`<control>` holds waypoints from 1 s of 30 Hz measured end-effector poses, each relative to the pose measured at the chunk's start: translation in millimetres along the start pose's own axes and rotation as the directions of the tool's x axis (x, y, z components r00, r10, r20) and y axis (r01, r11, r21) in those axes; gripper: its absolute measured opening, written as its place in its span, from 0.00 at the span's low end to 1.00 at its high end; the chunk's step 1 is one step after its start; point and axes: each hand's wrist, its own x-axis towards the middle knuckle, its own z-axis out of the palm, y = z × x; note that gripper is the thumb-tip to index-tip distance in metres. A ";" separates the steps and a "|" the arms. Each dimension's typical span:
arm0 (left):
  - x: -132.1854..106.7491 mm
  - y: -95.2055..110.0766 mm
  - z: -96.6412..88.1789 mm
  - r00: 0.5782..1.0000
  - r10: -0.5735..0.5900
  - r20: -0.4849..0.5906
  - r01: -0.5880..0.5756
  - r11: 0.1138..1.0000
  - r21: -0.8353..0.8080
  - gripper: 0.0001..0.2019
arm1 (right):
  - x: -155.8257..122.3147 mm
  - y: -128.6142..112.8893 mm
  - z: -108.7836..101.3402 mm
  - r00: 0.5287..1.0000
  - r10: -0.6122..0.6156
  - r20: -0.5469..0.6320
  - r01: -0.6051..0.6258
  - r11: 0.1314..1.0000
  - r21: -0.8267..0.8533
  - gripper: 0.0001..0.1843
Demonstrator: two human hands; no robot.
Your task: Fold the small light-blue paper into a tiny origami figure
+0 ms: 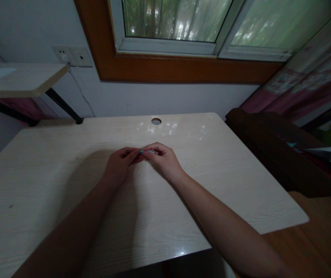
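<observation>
My left hand (122, 160) and my right hand (162, 157) meet over the middle of the pale wood-grain desk (211, 173). Between their fingertips is a small light-blue or teal object (141, 151); most of it is covered, so its kind does not show. The thumb and fingers of my left hand pinch its left end. My right hand is closed around the other side, where a pale bit peeks out by the thumb. Both hands are close to the desk surface.
A raised shelf (23, 79) on black legs stands at the desk's back left. A round cable hole (156, 121) lies near the back edge. Behind are wall sockets (72, 56) with a cable, and a window (171, 23). Dark brown furniture (263, 143) stands beyond the right edge.
</observation>
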 end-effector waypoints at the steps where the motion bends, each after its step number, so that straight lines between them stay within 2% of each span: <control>1: -0.6 0.5 0.1 1.000 0.004 0.001 -0.004 1.000 0.018 0.13 | 0.1 0.8 -0.1 1.000 -0.001 -0.002 0.001 1.000 0.000 0.13; 8: -2.4 0.1 1.5 1.000 0.011 0.001 -0.011 1.000 0.021 0.14 | -0.4 -0.1 -1.4 1.000 0.005 -0.018 -0.005 1.000 0.007 0.13; 16: -1.8 -0.7 0.3 1.000 -0.022 0.021 0.022 0.999 -0.023 0.18 | 1.1 -5.7 2.2 0.998 0.061 -0.031 -0.056 0.988 0.144 0.09; 21: -3.0 1.0 2.2 0.999 0.019 0.031 -0.017 0.997 -0.072 0.17 | 1.1 -7.8 3.4 0.998 0.047 -0.033 -0.041 0.984 0.174 0.08; 30: -3.0 0.7 -0.4 0.997 0.060 0.050 -0.062 0.996 0.058 0.11 | 0.2 -3.6 1.9 1.000 0.022 0.018 -0.025 0.988 0.153 0.10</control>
